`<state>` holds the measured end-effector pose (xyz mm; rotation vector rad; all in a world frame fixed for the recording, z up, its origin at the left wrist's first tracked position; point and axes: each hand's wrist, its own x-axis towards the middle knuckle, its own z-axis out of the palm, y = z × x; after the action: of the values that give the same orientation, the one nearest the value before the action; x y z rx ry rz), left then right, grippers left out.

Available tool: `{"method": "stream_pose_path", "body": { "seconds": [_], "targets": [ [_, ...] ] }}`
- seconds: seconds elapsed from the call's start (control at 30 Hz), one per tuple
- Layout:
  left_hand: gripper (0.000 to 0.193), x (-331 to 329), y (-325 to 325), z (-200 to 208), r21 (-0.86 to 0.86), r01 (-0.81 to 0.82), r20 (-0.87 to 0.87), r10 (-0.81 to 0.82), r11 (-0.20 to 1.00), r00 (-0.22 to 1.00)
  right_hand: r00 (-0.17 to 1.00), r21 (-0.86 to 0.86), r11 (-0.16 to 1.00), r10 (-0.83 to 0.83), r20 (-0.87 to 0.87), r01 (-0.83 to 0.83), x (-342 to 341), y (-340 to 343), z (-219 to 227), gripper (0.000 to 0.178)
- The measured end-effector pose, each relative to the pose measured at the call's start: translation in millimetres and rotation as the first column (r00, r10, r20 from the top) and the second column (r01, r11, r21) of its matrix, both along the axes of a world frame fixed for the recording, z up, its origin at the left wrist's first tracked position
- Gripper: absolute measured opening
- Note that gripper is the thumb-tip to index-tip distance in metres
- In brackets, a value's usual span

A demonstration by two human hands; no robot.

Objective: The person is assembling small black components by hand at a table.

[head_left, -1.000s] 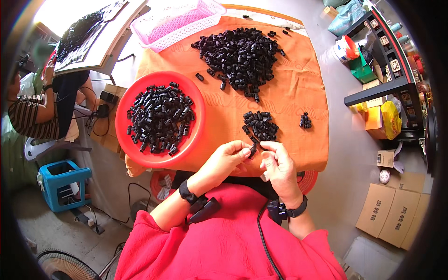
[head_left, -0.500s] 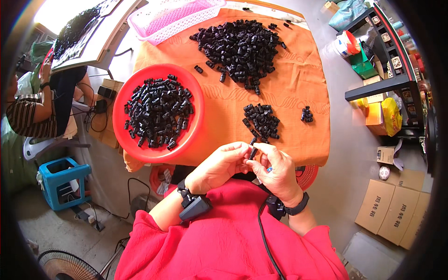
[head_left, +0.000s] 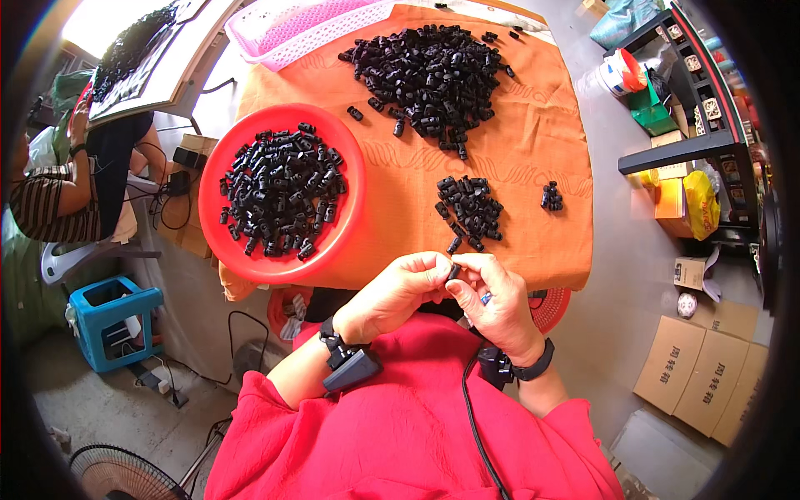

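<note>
At the table's near edge my left hand [head_left: 406, 287] and my right hand [head_left: 497, 307] meet, fingertips closed together on a small black cylindrical plastic piece [head_left: 454, 272]. A bit of something blue and pale shows within my right hand's curled fingers; its kind is unclear. Just beyond my fingertips lies a small heap of similar black pieces [head_left: 473, 206], with a few straggling toward me. A much larger pile [head_left: 429, 79] spreads at the far side. To the left, a red round basin [head_left: 357, 200] holds many more of them. One little cluster [head_left: 552, 197] sits off to the right.
An orange cloth [head_left: 533, 133] covers the table. A pink perforated basket [head_left: 333, 37] stands at the far left edge. Another person [head_left: 62, 196] works at a table on the left, near a blue stool [head_left: 112, 321]. Shelving [head_left: 679, 154] and cardboard boxes [head_left: 696, 375] line the right.
My hands stay almost in place, with the fingers shifted slightly around the black piece, which is now turned a little. The whole view has moved slightly.
</note>
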<state>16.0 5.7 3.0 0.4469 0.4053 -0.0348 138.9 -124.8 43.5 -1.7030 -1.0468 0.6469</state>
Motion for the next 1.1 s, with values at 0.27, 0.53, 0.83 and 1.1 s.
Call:
{"method": "stream_pose_path", "body": {
  "seconds": [0.27,0.53,0.83,1.1],
  "targets": [
    [0.017,-3.8,-5.4,-15.6,0.109,-0.008,0.068,0.0,0.994,0.998,0.99,-0.146,0.988,-0.061,-0.126,0.043,-5.3,2.2,12.8,0.009],
    [0.018,-3.5,-6.0,-5.0,0.067,0.017,0.011,-0.018,0.998,1.0,0.996,-0.061,0.997,-0.041,-0.077,0.037,-1.4,-0.4,0.0,0.01],
    [0.025,-5.6,-7.4,-4.1,0.045,0.046,0.034,-0.047,0.998,0.998,0.99,-0.15,0.989,-0.028,-0.137,0.007,-0.9,0.8,9.7,0.006],
    [0.027,-3.8,-10.4,-2.6,0.013,0.025,-0.001,-0.025,1.0,1.0,0.998,-0.099,0.995,-0.017,-0.065,0.011,1.6,-1.3,0.8,0.005]
  ]
}}
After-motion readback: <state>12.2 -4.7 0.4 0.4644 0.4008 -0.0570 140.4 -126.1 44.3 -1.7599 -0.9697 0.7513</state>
